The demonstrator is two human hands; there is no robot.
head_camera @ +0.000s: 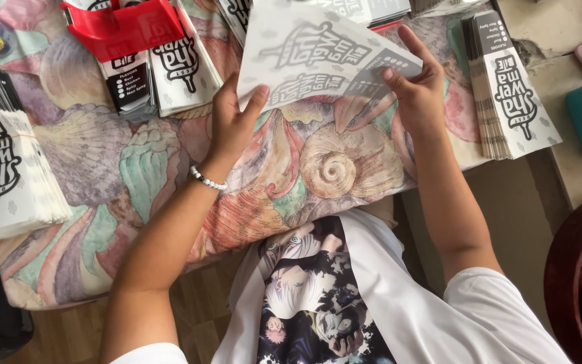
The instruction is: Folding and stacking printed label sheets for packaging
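1. Head view: both hands hold one white printed paper sheet, folded to a slanted wedge with black lettering [318, 57], up above the far middle of the counter [136, 168], which is draped in a pastel cloth patterned with seashells.
2. The left hand [234, 121] pinches the sheet's lower left edge, thumb on top and fingers closed beneath; a white bead bracelet [207, 179] circles that wrist.
3. The right hand [415, 94] closes on the sheet's right end, forefinger stretched along the top edge and thumb pressed on the grey printed panel.
4. The sheet's long axis runs left to right between the two grips, its peak pointing away from the person; each hand sits at one end, so neither is clearly nearer its middle.
5. A stack of similar white printed sleeves [5, 175] lies at the counter's left edge, another stack [513, 87] near the right edge, and more lie along the far edge under a red plastic holder [126, 27].
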